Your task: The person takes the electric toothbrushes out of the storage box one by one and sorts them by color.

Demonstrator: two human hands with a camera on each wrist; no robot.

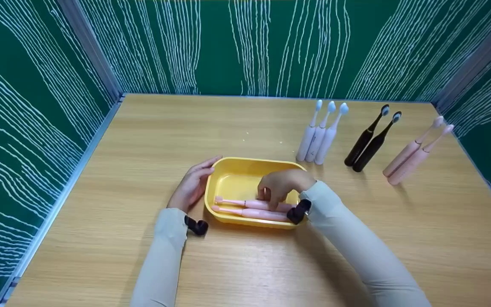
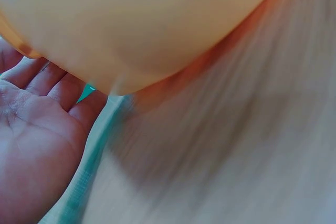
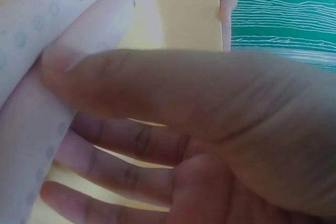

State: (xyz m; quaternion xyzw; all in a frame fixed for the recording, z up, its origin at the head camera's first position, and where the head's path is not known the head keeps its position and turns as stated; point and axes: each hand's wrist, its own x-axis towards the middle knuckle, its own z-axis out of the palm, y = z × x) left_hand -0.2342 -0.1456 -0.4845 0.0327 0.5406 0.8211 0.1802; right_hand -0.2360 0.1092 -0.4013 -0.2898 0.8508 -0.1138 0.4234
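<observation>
Two pink electric toothbrushes lie side by side in a yellow plastic basin [image 1: 252, 160], heads to the left. My right hand [image 1: 281, 185] reaches into the basin and pinches the handle of the farther pink toothbrush [image 1: 230, 201]; in the right wrist view the thumb [image 3: 131, 82] presses on the handle [image 3: 100, 24]. Nearer me lies the other pink toothbrush [image 1: 262, 214]. My left hand [image 1: 192, 185] rests against the basin's left side, its fingers touching the outer wall and rim. In the left wrist view the basin wall [image 2: 131, 30] hides its fingertips.
Right of the basin stand three white toothbrushes [image 1: 316, 138], two black toothbrushes [image 1: 369, 145] and two pink toothbrushes [image 1: 411, 157], all upright. Small white specks lie on the wooden table [image 1: 177, 123] behind the basin. Green walls with white lines [image 1: 215, 51] border the table.
</observation>
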